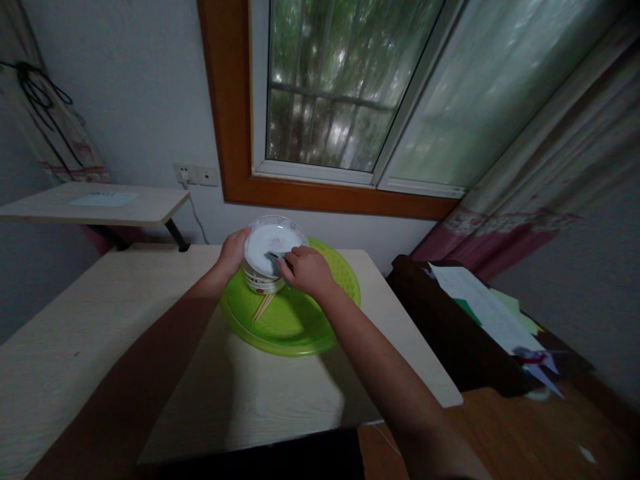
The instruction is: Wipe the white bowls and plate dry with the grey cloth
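A white bowl tops a short stack of bowls inside a round green basin on the pale wooden table. My left hand grips the bowl's left rim. My right hand is closed on a small dark utensil whose tip reaches into the white bowl. Wooden chopsticks lie in the basin below the stack.
A raised shelf with a paper on it stands at the back left. A wall socket sits under the window. A dark cabinet with papers stands to the right, beside curtains.
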`<state>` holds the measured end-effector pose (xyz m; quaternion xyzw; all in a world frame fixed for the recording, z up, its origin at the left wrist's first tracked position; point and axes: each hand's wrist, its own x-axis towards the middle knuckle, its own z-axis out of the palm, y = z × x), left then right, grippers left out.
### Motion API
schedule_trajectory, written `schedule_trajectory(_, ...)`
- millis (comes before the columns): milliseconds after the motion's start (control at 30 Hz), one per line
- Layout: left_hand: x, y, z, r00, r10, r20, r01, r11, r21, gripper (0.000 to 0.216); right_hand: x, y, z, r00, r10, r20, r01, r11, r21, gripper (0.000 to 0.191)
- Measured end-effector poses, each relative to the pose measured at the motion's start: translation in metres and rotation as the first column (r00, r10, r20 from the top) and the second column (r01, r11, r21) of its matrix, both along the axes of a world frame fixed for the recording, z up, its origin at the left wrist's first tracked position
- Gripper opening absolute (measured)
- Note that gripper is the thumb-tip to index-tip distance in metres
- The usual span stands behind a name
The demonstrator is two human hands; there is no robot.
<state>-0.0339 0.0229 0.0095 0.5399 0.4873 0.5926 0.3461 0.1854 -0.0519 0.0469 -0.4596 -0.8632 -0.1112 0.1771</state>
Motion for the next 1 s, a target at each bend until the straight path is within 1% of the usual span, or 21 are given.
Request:
schedule_trajectory(67,-0.001,0.002,-0.001,1.000,0.016,0.010,-0.016,1.000,0.001,0.055,-0.004,-0.006,0.000,0.996,0.074,-0.049,-0.075,0.997,-0.026,0.044)
schedule_trajectory(167,-0.001,0.004,-0.001,1.000,0.001,-0.001,-0.001,1.000,0.022,0.052,-0.009,-0.013,-0.002,0.978,0.175,-0.112,-0.181,0.982,-0.051,0.046)
schedule_trajectory(333,-0.001,0.004,0.001,0.997,-0.040,-0.059,0.044,0.997,0.058,0.046,-0.010,-0.012,-0.007,0.922,0.365,-0.131,-0.376,0.923,-0.077,0.048)
schedule_trajectory(400,0.000,0.005,0.000,0.996,-0.074,-0.042,0.075,0.997,0.035,0.044,-0.011,-0.007,-0.009,0.904,0.406,-0.133,-0.416,0.908,-0.057,0.049)
schedule_trajectory(467,0.002,0.005,-0.002,0.992,-0.125,0.003,0.124,0.992,0.010,0.044,-0.012,-0.003,-0.012,0.899,0.424,-0.111,-0.429,0.903,-0.030,0.050)
schedule_trajectory(567,0.005,0.005,-0.005,0.984,-0.175,0.035,0.175,0.985,0.010,0.043,-0.014,0.001,-0.014,0.915,0.398,-0.067,-0.399,0.917,-0.003,0.048)
schedule_trajectory(667,0.009,0.003,-0.005,0.982,-0.190,0.004,0.190,0.982,0.013,0.044,-0.017,0.001,-0.013,0.943,0.330,-0.036,-0.330,0.944,0.009,0.046)
schedule_trajectory(800,0.012,0.004,-0.004,0.971,-0.236,-0.022,0.236,0.971,-0.027,0.048,-0.019,-0.001,-0.012,0.974,0.227,-0.010,-0.226,0.973,0.053,0.046)
schedule_trajectory(867,0.012,0.004,-0.003,0.971,-0.234,-0.037,0.233,0.972,-0.031,0.048,-0.018,-0.001,-0.011,0.985,0.174,-0.023,-0.172,0.982,0.080,0.046)
schedule_trajectory(1000,0.013,0.002,0.001,0.968,-0.224,-0.116,0.228,0.973,0.023,0.045,-0.015,0.000,-0.011,0.992,0.068,-0.108,-0.058,0.994,0.095,0.045)
